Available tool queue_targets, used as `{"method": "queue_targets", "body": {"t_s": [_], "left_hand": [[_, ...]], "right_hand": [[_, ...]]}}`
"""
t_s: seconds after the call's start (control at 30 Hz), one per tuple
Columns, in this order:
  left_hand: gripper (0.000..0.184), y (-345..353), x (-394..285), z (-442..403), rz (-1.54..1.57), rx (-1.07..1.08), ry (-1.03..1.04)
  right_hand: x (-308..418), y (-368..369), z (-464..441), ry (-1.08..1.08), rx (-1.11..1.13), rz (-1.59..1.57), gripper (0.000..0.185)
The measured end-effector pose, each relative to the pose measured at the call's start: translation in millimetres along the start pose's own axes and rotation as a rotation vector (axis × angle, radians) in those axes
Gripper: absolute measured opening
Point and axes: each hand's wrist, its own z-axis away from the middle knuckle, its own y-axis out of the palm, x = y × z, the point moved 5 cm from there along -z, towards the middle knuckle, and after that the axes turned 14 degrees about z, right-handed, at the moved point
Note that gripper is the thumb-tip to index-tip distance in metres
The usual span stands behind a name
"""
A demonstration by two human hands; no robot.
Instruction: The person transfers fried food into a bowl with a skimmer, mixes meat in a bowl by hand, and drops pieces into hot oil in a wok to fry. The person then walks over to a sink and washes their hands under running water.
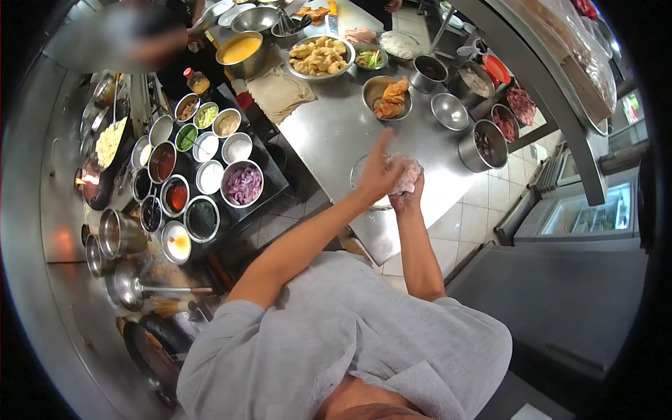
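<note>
One pale pinkish-white, irregular lump point(406, 178) is sitting in the bare right hand's point(408, 201) cupped hold, above the grey steel worktop point(315, 143). Bare left hand point(380, 175) is adjoining leftward, one finger extending; blur is leaving its grip uncertain.

The sole wide-angle head view faces forward and steeply down, near the hands point(379, 178) and steel counter point(316, 140)
</note>
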Motion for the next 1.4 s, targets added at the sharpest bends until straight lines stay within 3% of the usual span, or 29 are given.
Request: {"method": "queue_targets", "body": {"t_s": [0.03, 0.1, 0.13, 0.17, 0.27, 0.3, 0.37, 0.43, 0.5, 0.53, 0.6, 0.7, 0.73, 0.8, 0.9, 0.97, 1.1, 1.17, 1.2, 1.3, 1.4], "left_hand": [[0.060, -5.8, 2.6, -3.0, 0.100, -0.092, -0.074], [0.055, -10.3, 32.3, -0.4, 0.818, -0.370, -0.678], [0.051, -1.1, 35.2, 0.8, 1.246, -0.036, -0.823], [0.051, -2.5, 38.7, 2.2, 1.247, -0.044, -0.818], [0.050, -2.1, 37.1, 9.1, 1.686, -0.222, -0.926], [0.050, -5.4, 32.8, 9.8, 1.687, -0.229, -0.931], [0.048, -11.8, 19.5, 7.4, 1.803, -0.200, -0.863], [0.049, -16.1, 20.6, 9.5, 1.788, -0.212, -0.865], [0.057, -19.3, 21.9, 8.7, 1.780, -0.217, -0.867], [0.057, -20.3, 21.9, 10.1, 1.783, -0.221, -0.866], [0.075, -18.7, 13.3, 13.4, 1.813, -0.065, -0.862], [0.087, -26.7, 2.0, 16.1, 1.748, 0.020, -0.850], [0.087, -31.2, 2.9, 17.9, 1.751, 0.015, -0.838], [0.089, -42.6, 4.3, 20.6, 1.689, 0.057, -0.770], [0.091, -71.6, 2.1, 29.1, 1.622, 0.011, -0.667], [0.091, -94.7, 0.5, 40.8, 1.625, -0.052, -0.629], [0.084, -154.2, -22.7, 83.1, 1.597, -0.293, -0.451], [0.081, -184.4, -40.8, 114.0, 1.631, -0.315, -0.378], [0.080, -197.9, -53.1, 131.0, 1.653, -0.265, -0.317], [0.086, -235.0, -77.3, 199.9, 1.518, -0.436, -0.186], [0.092, -256.2, -97.6, 277.6, 1.425, -0.641, 0.010]], "right_hand": [[1.7, 6.4, 0.6, 0.011, 0.002, 0.002, 0.040], [5.2, 10.8, -3.7, 0.008, -0.106, -0.011, 0.042], [5.0, 18.0, -4.9, -0.005, -0.051, 0.034, 0.040], [1.4, 23.2, -6.4, 0.002, -0.047, 0.038, 0.040], [6.5, 53.2, 3.0, -0.276, -0.007, 0.585, 0.030], [5.7, 58.0, 5.5, -0.270, -0.011, 0.586, 0.030], [21.5, 77.9, 11.9, -0.740, -0.082, 1.320, 0.030], [27.4, 74.8, 7.1, -0.810, -0.043, 1.424, 0.029], [31.1, 81.8, 13.9, -0.975, -0.121, 1.880, 0.031], [35.0, 85.8, 17.5, -0.974, -0.117, 1.883, 0.031], [49.1, 82.2, 24.6, -0.796, -0.200, 1.473, 0.021], [57.4, 59.8, 26.8, -0.692, -0.290, 1.430, 0.018], [54.6, 43.5, 18.7, -0.624, -0.357, 1.583, 0.020], [50.1, 23.4, 13.6, -0.553, -0.314, 1.588, 0.021], [32.5, 25.7, 20.4, -0.501, -0.195, 1.530, 0.022], [17.2, 61.2, 31.5, -0.488, 0.002, 1.587, 0.023], [-45.0, 118.2, 42.5, -0.320, 0.467, 1.396, 0.022], [-73.7, 157.6, 56.3, -0.353, 0.705, 1.409, 0.024], [-93.3, 167.0, 60.0, -0.265, 0.779, 1.354, 0.023], [-155.9, 182.2, 68.9, -0.011, 0.977, 1.227, 0.024], [-208.0, 220.4, 106.5, 0.044, 1.259, 1.246, 0.026]]}}
